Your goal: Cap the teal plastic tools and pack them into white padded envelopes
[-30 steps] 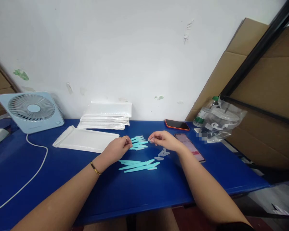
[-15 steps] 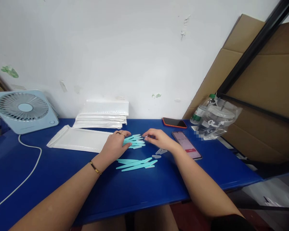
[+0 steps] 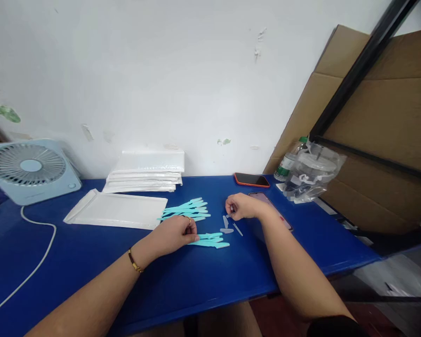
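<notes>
My left hand (image 3: 175, 232) rests on the blue table (image 3: 203, 281) with its fingers pinched on the near bunch of teal plastic sticks (image 3: 212, 240). A second bunch of teal sticks (image 3: 187, 208) lies just beyond that hand, untouched. My right hand (image 3: 241, 206) is curled shut over a few small clear plastic caps (image 3: 227, 224), its fingertips pinching one of them.
A flat white padded envelope (image 3: 115, 210) lies left of the sticks, with a stack of them (image 3: 145, 171) behind. A small fan (image 3: 30, 169) and its white cord (image 3: 38, 262) sit at the left. Two phones (image 3: 251, 179) and a bagged bottle (image 3: 310, 175) stand at the right.
My left hand has come back from the far bunch of sticks to the near bunch and pinched it. My right hand has dropped down onto the clear caps.
</notes>
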Tool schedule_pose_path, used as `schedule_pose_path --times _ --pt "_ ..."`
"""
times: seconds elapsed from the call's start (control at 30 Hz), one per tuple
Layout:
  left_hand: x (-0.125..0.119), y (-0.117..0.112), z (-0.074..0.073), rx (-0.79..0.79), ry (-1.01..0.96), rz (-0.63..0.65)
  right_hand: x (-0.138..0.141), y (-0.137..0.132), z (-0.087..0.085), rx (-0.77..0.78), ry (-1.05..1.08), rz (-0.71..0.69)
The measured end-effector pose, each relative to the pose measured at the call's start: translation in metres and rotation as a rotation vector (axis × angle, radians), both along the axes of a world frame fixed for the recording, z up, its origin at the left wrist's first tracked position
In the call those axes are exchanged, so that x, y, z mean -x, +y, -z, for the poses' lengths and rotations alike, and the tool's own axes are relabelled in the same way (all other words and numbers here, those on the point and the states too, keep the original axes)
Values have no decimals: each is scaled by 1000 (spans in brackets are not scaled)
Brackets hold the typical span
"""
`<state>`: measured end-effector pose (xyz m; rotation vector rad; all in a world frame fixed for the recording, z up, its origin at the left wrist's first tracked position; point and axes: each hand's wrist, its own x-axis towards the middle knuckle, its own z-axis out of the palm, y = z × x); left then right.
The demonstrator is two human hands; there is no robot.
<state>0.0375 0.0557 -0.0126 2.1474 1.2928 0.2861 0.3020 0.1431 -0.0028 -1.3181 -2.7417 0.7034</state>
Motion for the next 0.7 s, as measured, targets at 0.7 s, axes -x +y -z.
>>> schedule_pose_path --times 0.7 --pt "10 13 -2 -189 -61 -212 45 -24 2 83 528 -41"
